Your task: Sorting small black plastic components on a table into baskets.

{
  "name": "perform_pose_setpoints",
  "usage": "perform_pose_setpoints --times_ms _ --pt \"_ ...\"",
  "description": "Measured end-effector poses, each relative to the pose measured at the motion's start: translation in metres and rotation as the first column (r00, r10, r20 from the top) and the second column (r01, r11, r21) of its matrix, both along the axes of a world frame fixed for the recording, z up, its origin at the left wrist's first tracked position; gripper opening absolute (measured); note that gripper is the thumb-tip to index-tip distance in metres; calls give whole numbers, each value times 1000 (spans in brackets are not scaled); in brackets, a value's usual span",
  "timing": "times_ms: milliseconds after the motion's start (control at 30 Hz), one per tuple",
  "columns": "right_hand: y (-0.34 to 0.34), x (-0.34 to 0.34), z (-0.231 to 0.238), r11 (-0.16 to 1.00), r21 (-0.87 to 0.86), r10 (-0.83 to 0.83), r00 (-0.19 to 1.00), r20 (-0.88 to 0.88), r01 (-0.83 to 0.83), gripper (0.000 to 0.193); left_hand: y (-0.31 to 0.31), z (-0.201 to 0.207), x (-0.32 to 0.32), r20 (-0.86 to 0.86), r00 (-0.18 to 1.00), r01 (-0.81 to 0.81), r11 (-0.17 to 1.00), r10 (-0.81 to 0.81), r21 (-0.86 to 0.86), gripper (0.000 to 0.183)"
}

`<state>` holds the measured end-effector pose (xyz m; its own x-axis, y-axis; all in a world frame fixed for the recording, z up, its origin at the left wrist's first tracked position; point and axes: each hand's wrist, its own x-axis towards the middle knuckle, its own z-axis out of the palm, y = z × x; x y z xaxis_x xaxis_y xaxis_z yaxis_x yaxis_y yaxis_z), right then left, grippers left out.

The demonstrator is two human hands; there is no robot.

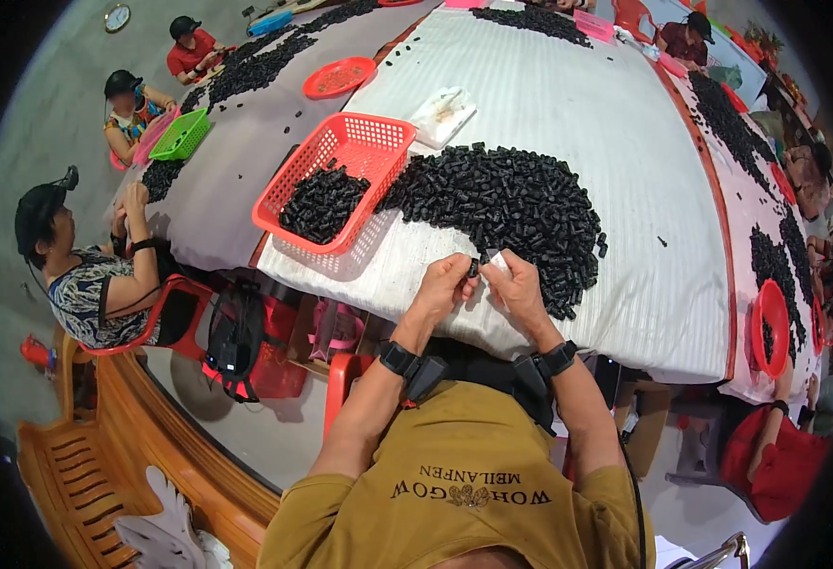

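Note:
Close together at the near edge of the white-covered table are my two hands. My left hand [447,284] pinches a small black cylindrical piece [474,268] between thumb and fingertips. In my right hand [519,292], the fingers close on a small white strip or tag [500,261], too small to tell its kind, held next to the black piece. Just beyond them spreads a large pile of similar black pieces [502,194]. A red plastic basket [378,133], partly filled with black pieces, stands to the left of the pile.
Behind the pile lies a white tray or pad [443,116] with brownish stains. Farther back is a round red tray [338,78]. A person [103,275] sits at the left beside a green basket [181,135]. On the right, a red basin [770,327] stands among more black pieces.

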<state>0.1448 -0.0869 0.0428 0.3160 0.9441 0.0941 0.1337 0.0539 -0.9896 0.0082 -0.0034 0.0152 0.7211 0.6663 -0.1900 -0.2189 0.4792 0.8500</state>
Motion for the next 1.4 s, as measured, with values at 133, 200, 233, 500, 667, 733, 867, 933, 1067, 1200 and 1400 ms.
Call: perform_pose_setpoints --times_ms 133,200,233,500,667,733,867,933,1067,1200,1400 --pt "2 1 -8 1000 1 29 996 79 -29 26 0 -5 -3 155 988 11 1000 -8 -20 25" --pt "3 0 -10 1000 6 5 998 56 -5 26 1 -5 -4 192 981 24 999 -16 -38 23" --pt "2 -1 -8 1000 4 9 998 56 -10 26 2 -6 -5 194 981 33 998 -24 -44 22" --pt "2 0 -7 1000 3 18 992 125 -18 25 -1 -8 -4 156 983 95 995 -95 13 21" --pt "2 -3 -4 1000 -22 2 998 56 -1 26 1 -7 -6 161 978 132 991 -129 -7 21" --pt "3 -3 -6 1000 -16 -10 1000 25 11 26 3 -6 -7 143 979 146 989 -144 0 22" --pt "3 -6 -3 999 0 -50 999 6 50 27 3 -3 -9 193 966 185 981 -172 -51 23" --pt "3 -7 0 998 -17 -58 997 -56 58 28 3 -1 -9 187 969 178 981 -162 -78 23" --pt "2 -6 -1 998 -38 -49 998 -26 48 27 5 -6 -10 209 965 181 980 -160 -81 23" --pt "2 -6 -3 999 -20 -44 993 109 46 24 4 -4 -9 252 956 184 974 -147 -129 21" --pt "0 -10 8 999 -43 -27 994 110 32 23 2 -8 -7 178 978 121 991 -109 -58 21"
